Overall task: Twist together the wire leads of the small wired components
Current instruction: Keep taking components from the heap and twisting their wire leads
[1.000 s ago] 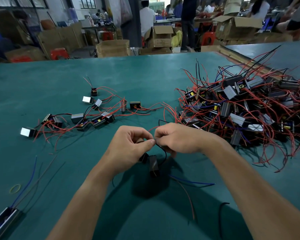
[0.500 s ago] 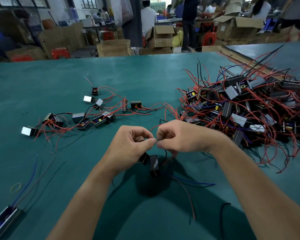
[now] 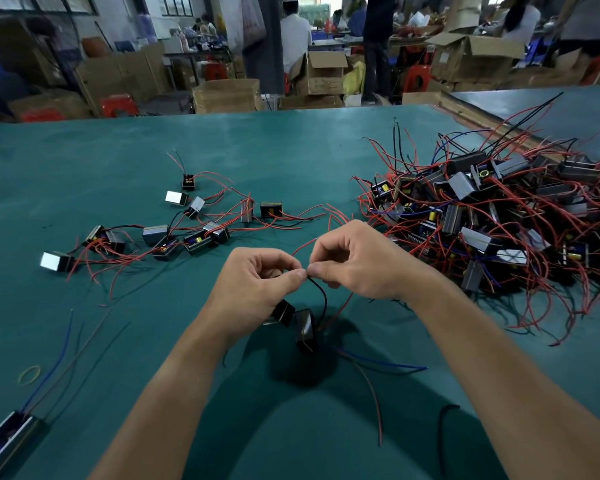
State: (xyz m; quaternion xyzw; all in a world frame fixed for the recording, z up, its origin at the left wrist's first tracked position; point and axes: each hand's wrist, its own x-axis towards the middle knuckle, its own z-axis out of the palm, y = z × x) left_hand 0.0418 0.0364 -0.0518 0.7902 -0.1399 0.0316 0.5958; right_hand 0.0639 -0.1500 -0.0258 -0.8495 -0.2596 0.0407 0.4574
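Note:
My left hand and my right hand meet fingertip to fingertip above the green table, each pinching thin wire leads at the point where they join. Two small black components dangle from those leads just below my hands. A black lead curves down from the pinch, and a red lead runs up behind my right hand. The very ends of the leads are hidden between my fingertips.
A big tangled heap of components with red wires fills the right side. A chain of joined components lies to the left. A long component with a blue lead and a yellow rubber band lie at the near left. Loose wires trail near me.
Both hands have stayed together at the pinch and shifted only slightly; the dangling components hang in nearly the same place.

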